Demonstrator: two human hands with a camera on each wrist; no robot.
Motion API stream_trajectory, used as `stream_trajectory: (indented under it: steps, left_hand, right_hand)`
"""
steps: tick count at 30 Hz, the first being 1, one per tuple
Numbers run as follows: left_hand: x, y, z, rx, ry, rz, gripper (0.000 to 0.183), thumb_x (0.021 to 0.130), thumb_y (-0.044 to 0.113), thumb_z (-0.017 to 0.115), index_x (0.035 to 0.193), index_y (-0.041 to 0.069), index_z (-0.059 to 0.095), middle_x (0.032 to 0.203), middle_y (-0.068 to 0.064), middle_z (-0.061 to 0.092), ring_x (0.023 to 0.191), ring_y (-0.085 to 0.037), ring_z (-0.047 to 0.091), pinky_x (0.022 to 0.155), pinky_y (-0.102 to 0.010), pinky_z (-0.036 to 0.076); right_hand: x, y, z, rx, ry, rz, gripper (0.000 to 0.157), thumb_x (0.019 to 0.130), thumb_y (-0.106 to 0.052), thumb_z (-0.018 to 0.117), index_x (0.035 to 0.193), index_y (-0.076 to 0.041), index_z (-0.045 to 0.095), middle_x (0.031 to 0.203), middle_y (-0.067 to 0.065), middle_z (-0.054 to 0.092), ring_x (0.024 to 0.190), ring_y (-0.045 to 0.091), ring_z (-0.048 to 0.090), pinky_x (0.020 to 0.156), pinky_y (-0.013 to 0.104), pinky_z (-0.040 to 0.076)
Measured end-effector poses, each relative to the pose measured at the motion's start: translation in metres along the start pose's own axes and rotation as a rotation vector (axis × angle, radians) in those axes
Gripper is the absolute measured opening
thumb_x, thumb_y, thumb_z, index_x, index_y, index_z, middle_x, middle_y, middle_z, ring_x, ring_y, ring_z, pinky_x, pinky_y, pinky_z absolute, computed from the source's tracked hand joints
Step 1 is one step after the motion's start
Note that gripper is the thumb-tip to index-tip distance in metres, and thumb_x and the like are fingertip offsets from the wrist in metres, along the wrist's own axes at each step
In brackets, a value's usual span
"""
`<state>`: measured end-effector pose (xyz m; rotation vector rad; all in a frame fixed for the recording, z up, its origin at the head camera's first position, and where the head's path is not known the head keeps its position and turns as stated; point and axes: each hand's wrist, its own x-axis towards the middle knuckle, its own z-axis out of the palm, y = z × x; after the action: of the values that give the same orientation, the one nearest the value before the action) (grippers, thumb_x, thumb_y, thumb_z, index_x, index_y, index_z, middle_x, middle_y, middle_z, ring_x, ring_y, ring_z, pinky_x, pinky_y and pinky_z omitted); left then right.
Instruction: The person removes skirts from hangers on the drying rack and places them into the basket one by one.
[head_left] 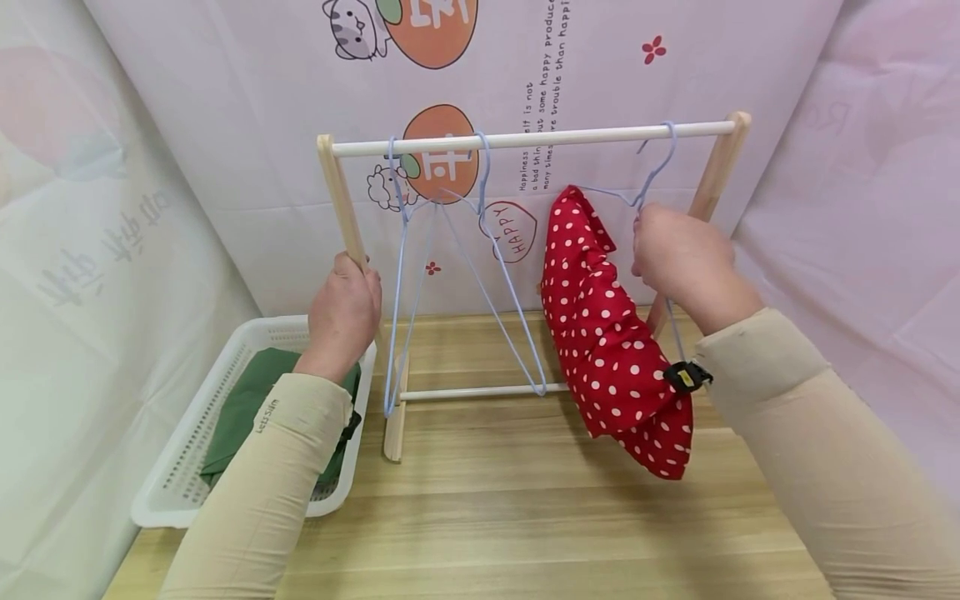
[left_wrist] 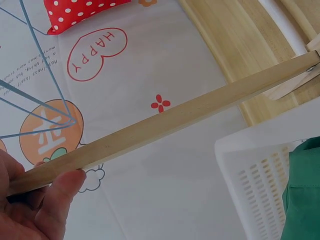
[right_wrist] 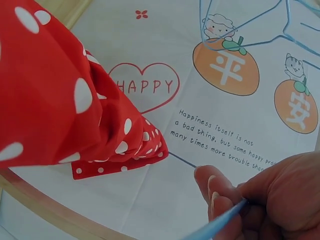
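My left hand (head_left: 345,308) grips the left wooden post of a small clothes rack (head_left: 343,200), its thumb and fingers around the wood in the left wrist view. With my right hand (head_left: 678,258) I pinch a light blue wire hanger (head_left: 660,171) just below its hook, which lies over the white top rail (head_left: 525,140). A red polka-dot cloth garment (head_left: 600,333) drapes bunched from this hanger's left end and hangs down tilted. In the right wrist view the hanger's wire (right_wrist: 181,159) runs from my fingertips into the garment's (right_wrist: 110,110) corner.
Two bare blue hangers (head_left: 401,275) hang on the rail's left half. A white basket (head_left: 176,450) with folded green cloth (head_left: 247,400) stands left of the rack. The rack stands on a wood-grain table (head_left: 525,517), with printed white sheets (head_left: 247,100) behind and at both sides.
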<state>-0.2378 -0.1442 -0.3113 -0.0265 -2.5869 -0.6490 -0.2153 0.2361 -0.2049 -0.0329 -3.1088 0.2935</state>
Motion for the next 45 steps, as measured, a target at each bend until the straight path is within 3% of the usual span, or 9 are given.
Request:
stream_trajectory:
  steps: [10,14,17,20,26,45]
  left_hand:
    - [0.000,-0.001,0.000,0.001,0.000,0.013,0.040,0.111,0.026,0.042,0.129,-0.010,0.044,0.095,-0.032,0.066,0.077,-0.047,0.070,0.061,-0.057,0.054]
    - [0.000,-0.002,0.000,0.003,0.004,0.016,0.040,0.111,0.026,0.042,0.129,-0.010,0.044,0.095,-0.032,0.066,0.077,-0.048,0.070,0.061,-0.057,0.054]
    - [0.000,-0.002,-0.001,0.004,0.008,0.022,0.040,0.111,0.026,0.042,0.129,-0.010,0.043,0.096,-0.032,0.066,0.078,-0.048,0.070,0.061,-0.058,0.054]
    - [0.000,-0.002,-0.001,0.003,0.007,0.025,0.039,0.111,0.025,0.042,0.129,-0.010,0.043,0.097,-0.033,0.066,0.079,-0.049,0.070,0.062,-0.058,0.054]
    - [0.000,-0.003,-0.002,-0.007,-0.007,0.033,0.039,0.111,0.025,0.042,0.128,-0.010,0.043,0.096,-0.032,0.066,0.077,-0.047,0.069,0.061,-0.056,0.054]
    - [-0.001,-0.004,-0.002,-0.017,0.001,0.040,0.036,0.111,0.024,0.045,0.126,-0.008,0.045,0.093,-0.030,0.066,0.073,-0.045,0.069,0.057,-0.053,0.053]
  right_hand:
    - [0.000,-0.009,-0.006,-0.013,-0.069,-0.027,0.020,0.097,-0.008,0.068,0.113,0.001,0.060,0.096,0.018,0.070,0.077,0.032,0.064,0.061,0.045,0.054]
    - [0.001,-0.014,-0.007,0.011,-0.095,-0.040,0.018,0.106,-0.014,0.053,0.116,0.000,0.059,0.097,0.015,0.074,0.081,0.029,0.066,0.065,0.043,0.054]
    - [0.002,-0.019,-0.008,0.035,-0.110,-0.041,0.027,0.111,-0.019,0.038,0.117,0.000,0.058,0.100,0.012,0.077,0.082,0.027,0.068,0.066,0.042,0.053]
    - [0.003,-0.023,-0.008,0.051,-0.128,-0.037,0.032,0.113,-0.021,0.033,0.119,0.000,0.056,0.100,0.011,0.077,0.080,0.025,0.069,0.068,0.043,0.053]
    - [0.003,-0.031,-0.007,0.075,-0.146,-0.057,0.032,0.113,-0.021,0.033,0.123,0.002,0.053,0.100,0.013,0.077,0.080,0.026,0.071,0.073,0.042,0.056]
    - [0.000,-0.054,-0.003,0.061,-0.127,-0.092,0.027,0.113,-0.021,0.038,0.119,0.000,0.053,0.094,0.012,0.076,0.074,0.025,0.073,0.068,0.040,0.057]
